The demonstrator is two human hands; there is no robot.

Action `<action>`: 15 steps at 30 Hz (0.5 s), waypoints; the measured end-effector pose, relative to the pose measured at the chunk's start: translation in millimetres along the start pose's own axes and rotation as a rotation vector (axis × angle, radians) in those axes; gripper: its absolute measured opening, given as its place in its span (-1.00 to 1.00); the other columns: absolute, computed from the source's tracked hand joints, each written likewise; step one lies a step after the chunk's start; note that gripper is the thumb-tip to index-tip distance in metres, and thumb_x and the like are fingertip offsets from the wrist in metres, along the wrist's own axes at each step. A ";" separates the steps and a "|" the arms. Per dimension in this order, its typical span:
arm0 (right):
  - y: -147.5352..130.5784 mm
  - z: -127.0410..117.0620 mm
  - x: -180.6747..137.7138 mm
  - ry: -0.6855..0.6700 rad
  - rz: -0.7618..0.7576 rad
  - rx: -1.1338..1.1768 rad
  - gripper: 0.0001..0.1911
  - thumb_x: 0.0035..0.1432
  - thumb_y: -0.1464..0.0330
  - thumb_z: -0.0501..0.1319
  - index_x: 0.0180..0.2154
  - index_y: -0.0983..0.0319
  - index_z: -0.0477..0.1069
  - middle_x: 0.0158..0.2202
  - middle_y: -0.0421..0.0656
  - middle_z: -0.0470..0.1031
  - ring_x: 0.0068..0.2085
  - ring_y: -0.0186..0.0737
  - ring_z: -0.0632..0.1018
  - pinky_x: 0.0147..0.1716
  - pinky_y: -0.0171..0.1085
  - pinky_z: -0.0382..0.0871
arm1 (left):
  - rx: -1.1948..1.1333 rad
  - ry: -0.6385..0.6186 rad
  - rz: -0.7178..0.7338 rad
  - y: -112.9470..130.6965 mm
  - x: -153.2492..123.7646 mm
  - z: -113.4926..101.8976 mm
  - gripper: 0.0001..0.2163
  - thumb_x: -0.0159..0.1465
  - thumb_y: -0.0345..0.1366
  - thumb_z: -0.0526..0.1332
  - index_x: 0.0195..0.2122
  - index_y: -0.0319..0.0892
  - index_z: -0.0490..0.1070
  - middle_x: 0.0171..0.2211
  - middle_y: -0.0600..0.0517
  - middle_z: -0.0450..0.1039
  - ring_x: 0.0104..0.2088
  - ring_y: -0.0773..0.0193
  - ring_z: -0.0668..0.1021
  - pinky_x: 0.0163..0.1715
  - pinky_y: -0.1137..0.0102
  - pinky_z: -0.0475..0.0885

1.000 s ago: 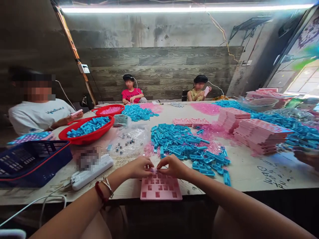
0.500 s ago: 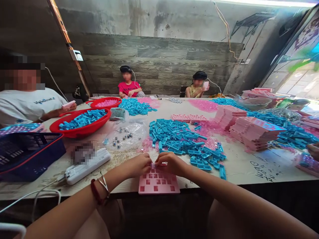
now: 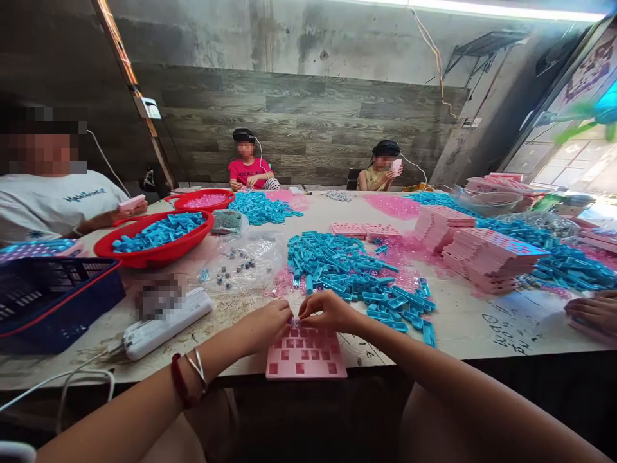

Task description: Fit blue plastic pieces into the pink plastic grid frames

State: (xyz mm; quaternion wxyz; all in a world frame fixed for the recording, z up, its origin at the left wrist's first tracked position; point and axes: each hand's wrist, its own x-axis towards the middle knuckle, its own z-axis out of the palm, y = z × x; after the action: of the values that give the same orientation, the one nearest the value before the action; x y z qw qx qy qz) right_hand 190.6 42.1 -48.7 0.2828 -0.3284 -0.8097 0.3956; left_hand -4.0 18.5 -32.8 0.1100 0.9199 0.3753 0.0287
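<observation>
My left hand (image 3: 267,321) and my right hand (image 3: 328,311) meet fingertip to fingertip over the far edge of a pink slotted tray (image 3: 305,359) at the table's near edge. Both pinch one small pale piece (image 3: 294,320) between them. The piece is too small to name. A red cord and thin bangles circle my left wrist (image 3: 189,378). Just beyond my right hand spreads a heap of blue plastic pieces (image 3: 354,273) mixed with small pink bits.
Stacks of pink trays (image 3: 486,254) stand right, more blue pieces (image 3: 554,257) behind. A red basin of blue pieces (image 3: 154,238), a blue basket (image 3: 53,299) and a white power strip (image 3: 164,325) lie left. Three people sit round the table; another hand (image 3: 592,312) rests far right.
The view has tipped slightly. My hands have stayed pinched together over the pink tray, shifting slightly toward its far edge. The hand at far right has come further into view.
</observation>
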 end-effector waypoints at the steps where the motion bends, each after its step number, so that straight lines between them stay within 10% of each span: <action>1: 0.5 -0.6 0.5 -0.011 0.023 0.012 -0.89 -0.13 0.39 0.27 -0.51 0.33 0.49 -0.42 -0.10 0.52 -0.39 -0.28 0.50 -0.40 -0.36 0.35 | 0.003 0.001 0.005 -0.2 -0.1 0.4 -0.80 0.24 -0.42 -0.03 -0.25 -0.28 0.37 -0.27 -0.07 0.35 -0.28 0.26 0.41 -0.26 0.39 0.34; 15: -11.8 -27.3 13.8 -0.262 0.277 0.402 -0.70 -0.30 0.34 0.39 -0.46 0.35 0.41 -0.51 -0.23 0.42 -0.43 -0.40 0.44 -0.34 -0.34 0.31 | -0.217 0.216 0.075 1.8 -1.4 -12.6 -0.86 0.25 -0.39 0.03 -0.25 -0.23 0.36 -0.25 -0.02 0.32 -0.25 0.30 0.43 -0.21 0.40 0.37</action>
State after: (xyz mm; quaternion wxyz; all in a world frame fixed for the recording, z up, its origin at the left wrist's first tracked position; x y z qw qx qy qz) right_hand 197.9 59.4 -21.8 0.1785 -0.3195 -0.6918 0.6225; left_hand -5.5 18.7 -20.1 0.1666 0.9076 0.3449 0.1721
